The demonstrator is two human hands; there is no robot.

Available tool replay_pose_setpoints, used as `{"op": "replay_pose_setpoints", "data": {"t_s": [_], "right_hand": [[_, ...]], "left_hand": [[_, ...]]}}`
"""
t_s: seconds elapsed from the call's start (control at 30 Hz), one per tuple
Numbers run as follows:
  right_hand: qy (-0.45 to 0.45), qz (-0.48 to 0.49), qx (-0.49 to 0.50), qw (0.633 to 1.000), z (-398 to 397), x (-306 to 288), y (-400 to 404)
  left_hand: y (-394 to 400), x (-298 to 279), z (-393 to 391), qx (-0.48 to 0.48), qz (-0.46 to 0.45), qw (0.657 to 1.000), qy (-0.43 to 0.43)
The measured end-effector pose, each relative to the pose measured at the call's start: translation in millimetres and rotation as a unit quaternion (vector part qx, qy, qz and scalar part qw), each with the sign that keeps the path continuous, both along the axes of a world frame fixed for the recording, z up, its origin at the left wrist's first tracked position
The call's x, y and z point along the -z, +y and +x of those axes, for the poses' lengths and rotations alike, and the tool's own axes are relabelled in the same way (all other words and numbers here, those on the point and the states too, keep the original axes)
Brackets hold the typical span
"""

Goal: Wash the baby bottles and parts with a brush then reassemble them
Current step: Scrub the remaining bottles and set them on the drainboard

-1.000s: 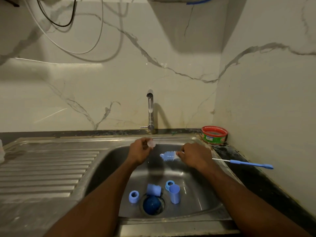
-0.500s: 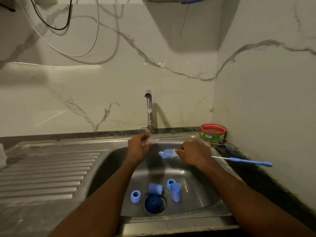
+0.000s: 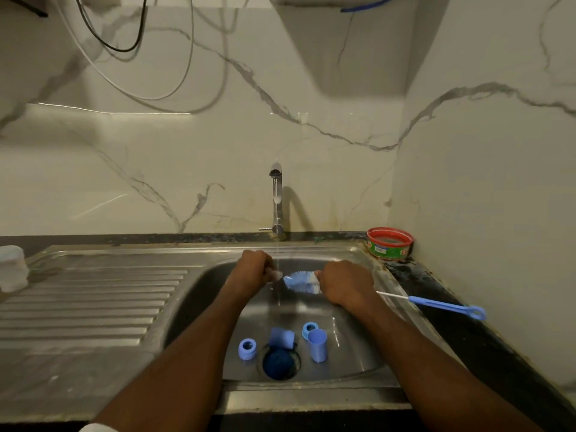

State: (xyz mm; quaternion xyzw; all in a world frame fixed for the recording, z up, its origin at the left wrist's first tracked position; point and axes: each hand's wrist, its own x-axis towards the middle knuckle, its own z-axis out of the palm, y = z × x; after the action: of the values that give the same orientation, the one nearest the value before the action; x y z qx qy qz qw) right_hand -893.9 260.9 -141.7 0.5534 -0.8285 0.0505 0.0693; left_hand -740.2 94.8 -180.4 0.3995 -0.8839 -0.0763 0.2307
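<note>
Over a steel sink (image 3: pixel 367 366), a person's left hand (image 3: pixel 251 271) curls its fingers around a small clear bottle part (image 3: pixel 276 273) just under the thin stream of water from the tap (image 3: pixel 276 194), while the right hand (image 3: pixel 344 285) grips the wire stem of a bottle brush (image 3: pixel 300 281) just behind its blue-and-white bristles. The brush's bristle tip lies just beside the clear part, and its blue handle (image 3: pixel 447 307) sticks out to the right over the dark table (image 3: pixel 436 291). Both forearms reach in from the bottom edge and cover part of the basin floor. Near the drain, where a dark blue round piece (image 3: pixel 277 363) sits, lie a blue ring (image 3: pixel 247 348), a pale blue cap on its side (image 3: pixel 281 337), a second blue ring (image 3: pixel 309 328) and an upright blue cap (image 3: pixel 317 344). A red-rimmed tub (image 3: pixel 390 243) stands in the corner behind the sink, and a white container (image 3: pixel 12 269) stands at the far left by the ribbed drainboard (image 3: pixel 93 304). Compared with half a second ago, the two hands are closer together, with the bristles drawn nearer the clear part; the pieces by the drain lie as they did.
</note>
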Motion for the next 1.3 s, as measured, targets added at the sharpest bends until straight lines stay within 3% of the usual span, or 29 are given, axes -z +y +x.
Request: {"op": "replay_pose_setpoints", "data": {"t_s": [0.13, 0.2, 0.3, 0.37, 0.43, 0.5, 0.57, 0.6, 0.7, 0.73, 0.83, 0.87, 1.0, 1.03, 1.13, 1.2, 1.3], "right_hand": [[-0.062, -0.067, 0.005, 0.996, 14.4, -4.7, 4.7], [-0.108, -0.047, -0.009, 0.993, 19.0, -2.9, 8.7], [-0.051, 0.023, -0.038, 0.998, 20.9, 4.7, 8.9], [-0.02, 0.001, -0.036, 0.999, 19.3, 5.3, 5.5], [-0.01, -0.073, -0.042, 0.996, 16.9, -1.0, 2.7], [-0.003, -0.181, -0.05, 0.982, 15.1, -11.4, 2.3], [-0.018, -0.234, -0.061, 0.97, 14.4, -14.2, 2.6], [-0.031, -0.21, -0.061, 0.975, 14.3, -12.1, 3.2], [-0.007, -0.074, -0.03, 0.997, 15.9, 3.6, 2.2], [-0.007, -0.079, -0.027, 0.997, 15.7, 4.3, 2.2], [-0.021, -0.174, -0.025, 0.984, 13.1, -1.4, -4.0], [-0.025, -0.18, -0.027, 0.983, 13.5, -2.3, -4.9], [0.027, -0.045, -0.039, 0.998, 14.4, 8.2, 0.4], [0.032, -0.046, -0.043, 0.997, 13.6, 8.2, 3.4], [-0.003, -0.13, -0.044, 0.991, 10.8, -3.0, 5.2], [-0.013, -0.155, -0.05, 0.987, 7.4, -6.8, 6.3], [-0.015, -0.064, -0.059, 0.996, 3.5, -0.9, 15.4]], "left_hand": [[20.2, -25.7, 9.6, 0.018, -0.034, 0.999, 0.036], [24.1, -30.1, 15.0, 0.005, -0.052, 0.999, 0.005], [23.1, -13.5, 29.0, -0.034, -0.029, 0.996, -0.077], [20.0, 2.7, 38.6, -0.053, -0.006, 0.996, -0.074], [16.1, 1.1, 43.8, -0.071, -0.032, 0.997, 0.028], [16.2, -14.8, 43.8, -0.073, -0.13, 0.976, 0.156], [18.7, -22.7, 43.8, -0.058, -0.165, 0.963, 0.203], [16.0, -17.3, 44.8, -0.042, -0.152, 0.971, 0.181], [15.4, 5.6, 46.8, -0.066, -0.008, 0.998, 0.005], [14.3, 6.4, 46.3, -0.071, -0.003, 0.997, 0.011], [21.1, -11.9, 41.5, -0.045, -0.098, 0.98, 0.167], [22.7, -14.0, 41.6, -0.039, -0.102, 0.979, 0.17], [25.1, 11.9, 50.5, -0.075, 0.036, 0.995, -0.06], [24.9, 11.3, 51.5, -0.084, 0.034, 0.995, -0.048], [26.7, -2.3, 46.2, -0.064, -0.087, 0.987, 0.12], [30.9, 0.2, 44.4, -0.026, -0.06, 0.989, 0.13], [32.8, 23.4, 51.9, -0.013, 0.006, 0.997, -0.081]]}}
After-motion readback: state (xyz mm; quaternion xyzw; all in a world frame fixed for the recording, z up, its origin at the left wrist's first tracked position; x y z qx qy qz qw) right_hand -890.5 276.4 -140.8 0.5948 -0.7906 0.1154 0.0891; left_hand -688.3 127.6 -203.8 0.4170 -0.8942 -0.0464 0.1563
